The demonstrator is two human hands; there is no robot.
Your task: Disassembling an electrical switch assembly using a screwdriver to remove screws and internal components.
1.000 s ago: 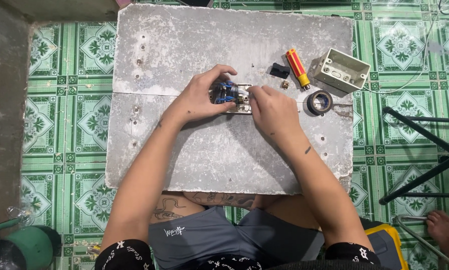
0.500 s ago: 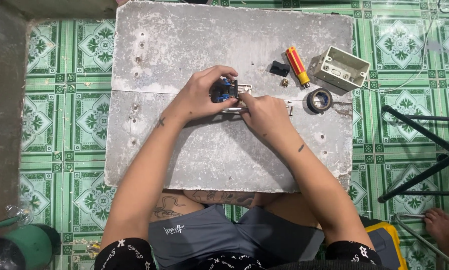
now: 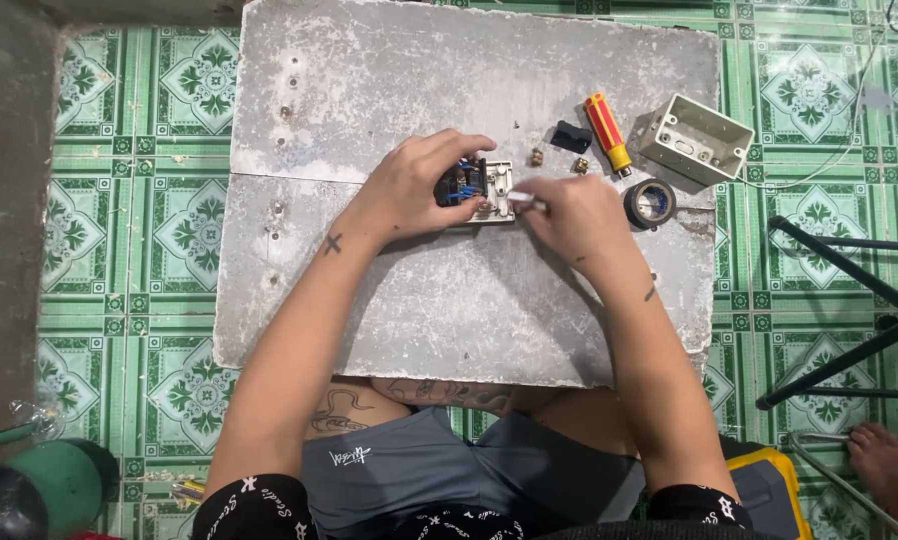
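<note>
The white switch plate (image 3: 487,190) lies near the middle of the grey slab (image 3: 389,90), which rests on a green tiled floor (image 3: 139,230). The left hand (image 3: 409,190) curls over the plate's left end, with the fingers wrapped around a dark part with blue wires (image 3: 461,180) and pinching it tight. The right hand (image 3: 574,215), just right of the plate, pinches a thin silvery tool (image 3: 526,201) whose tip touches the plate's right edge. I think the plate is light, hard plastic, so it could slide on the slab if nobody holds it. A good place to hold it is by its flat sides, not by the wires, which look thin and bendy and could pull loose. Right of the plate and near it lie 2 small brass bits (image 3: 537,157). Further right are a small black piece (image 3: 570,136), a red and yellow screwdriver (image 3: 607,132) and a roll of black tape (image 3: 650,203). Farthest right sits an open beige box (image 3: 696,138). Those brass bits are tiny and could roll off.
</note>
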